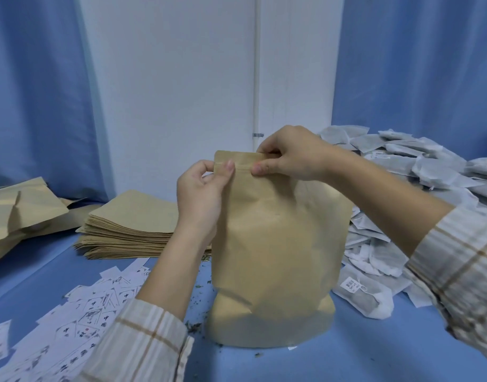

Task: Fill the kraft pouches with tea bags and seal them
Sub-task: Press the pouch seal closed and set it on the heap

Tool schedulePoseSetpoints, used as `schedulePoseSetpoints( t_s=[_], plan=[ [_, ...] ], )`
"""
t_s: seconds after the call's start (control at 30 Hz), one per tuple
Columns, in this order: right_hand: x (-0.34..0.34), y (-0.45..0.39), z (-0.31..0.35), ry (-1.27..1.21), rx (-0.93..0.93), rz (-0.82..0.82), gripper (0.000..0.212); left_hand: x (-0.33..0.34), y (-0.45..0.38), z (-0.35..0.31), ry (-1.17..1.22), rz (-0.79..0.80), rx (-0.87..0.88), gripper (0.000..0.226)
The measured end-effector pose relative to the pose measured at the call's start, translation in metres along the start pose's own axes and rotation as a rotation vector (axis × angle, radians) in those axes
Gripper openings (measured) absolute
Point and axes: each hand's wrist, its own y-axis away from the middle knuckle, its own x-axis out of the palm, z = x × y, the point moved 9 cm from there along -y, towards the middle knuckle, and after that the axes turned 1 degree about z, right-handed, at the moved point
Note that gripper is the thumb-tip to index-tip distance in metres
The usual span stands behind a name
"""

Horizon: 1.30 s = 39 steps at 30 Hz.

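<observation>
A bulging kraft pouch [275, 257] stands upright on the blue table in front of me. My left hand [201, 194] pinches the top strip of the pouch at its left corner, thumb on the near face. My right hand [289, 158] pinches the same strip further right, thumb in front and fingers behind. The top edge between the two hands looks pressed flat. A heap of white tea bags [407, 194] lies to the right of the pouch.
A stack of flat kraft pouches [129, 227] lies behind my left forearm, and filled pouches [22, 213] lie at far left. Printed paper labels [79, 307] are scattered at the near left. Tea crumbs dot the blue table [374, 348]. Blue curtains hang behind.
</observation>
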Motion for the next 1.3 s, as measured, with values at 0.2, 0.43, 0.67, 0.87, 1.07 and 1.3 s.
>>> schedulePoseSetpoints(
  t_s=[0.2,0.43,0.67,0.87,1.07,1.3],
  plan=[
    [0.001,-0.004,0.005,-0.043,-0.013,0.018,0.024,0.001,0.002,0.001,-0.077,-0.039,0.063,0.02],
    [-0.003,-0.001,0.011,0.008,-0.084,-0.096,0.025,0.001,0.001,0.001,-0.057,-0.001,0.027,0.016],
    [0.0,0.016,-0.001,0.345,-0.092,-0.199,0.06,-0.001,0.001,-0.003,0.016,-0.058,0.06,0.024],
    [-0.011,0.027,-0.011,0.504,-0.116,-0.359,0.067,-0.014,0.0,0.002,0.053,-0.118,0.044,0.023],
    [-0.011,0.029,-0.032,0.462,-0.047,-0.31,0.067,-0.016,0.001,0.004,0.054,-0.106,0.009,0.022],
    [-0.016,0.046,-0.056,0.299,0.008,-0.391,0.061,-0.027,-0.002,-0.007,0.026,-0.118,0.032,0.022]
  ],
)
